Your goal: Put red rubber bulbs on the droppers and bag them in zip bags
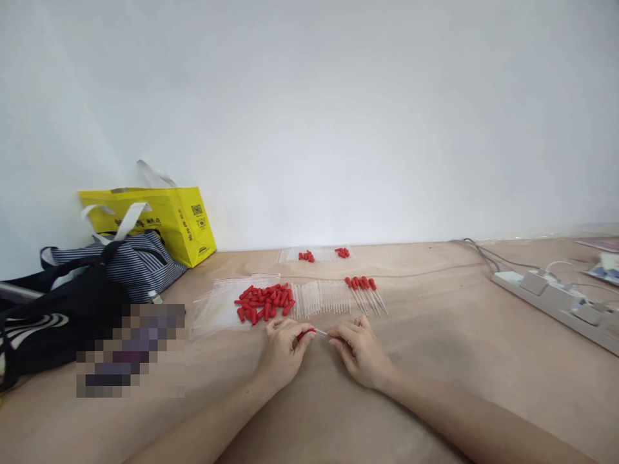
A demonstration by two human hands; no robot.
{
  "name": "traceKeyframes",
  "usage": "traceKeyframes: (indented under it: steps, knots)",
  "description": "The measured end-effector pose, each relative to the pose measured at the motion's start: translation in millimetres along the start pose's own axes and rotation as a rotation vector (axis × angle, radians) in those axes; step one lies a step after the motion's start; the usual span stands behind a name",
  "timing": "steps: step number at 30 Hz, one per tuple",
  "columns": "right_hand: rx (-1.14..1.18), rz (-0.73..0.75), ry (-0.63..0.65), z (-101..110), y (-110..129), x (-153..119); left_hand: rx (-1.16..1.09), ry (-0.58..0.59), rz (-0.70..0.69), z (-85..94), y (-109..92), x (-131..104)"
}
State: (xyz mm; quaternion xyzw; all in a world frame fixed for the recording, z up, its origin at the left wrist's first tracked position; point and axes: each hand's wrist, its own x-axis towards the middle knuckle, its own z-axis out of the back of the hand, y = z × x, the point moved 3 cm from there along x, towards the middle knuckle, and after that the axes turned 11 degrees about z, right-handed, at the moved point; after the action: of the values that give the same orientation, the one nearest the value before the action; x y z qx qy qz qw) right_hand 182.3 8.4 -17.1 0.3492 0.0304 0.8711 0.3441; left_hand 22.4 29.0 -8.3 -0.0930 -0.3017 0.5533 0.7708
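While resting on the table, both hands meeting at centre: left hand with fingers closed around a red cap, right hand pinching the clear tube stuck in that cap. At twelve o'clock from hands, row of clear tubes; at eleven, heap of red caps; at one, finished droppers.

I see a tan tabletop carrying a pile of red caps on a clear bag, a row of clear tubes, five capped droppers — and, at the edges, a yellow bag, a striped bag and a white power strip.
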Motion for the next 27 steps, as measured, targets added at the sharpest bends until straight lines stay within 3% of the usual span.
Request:
traceKeyframes:
  steps: [9,20,27]
  knots:
    - [-0.152,0.206,0.027,11,-6,2,0.057,0.03,-0.151,5.1,-11,-7]
    - [-0.149,0.229,-0.015,6,-3,2,0.035,-0.034,-0.298,7.2,-22,-12]
    - [-0.109,0.225,0.024,2,-3,1,0.042,-0.011,-0.34,1.8,-19,-12]
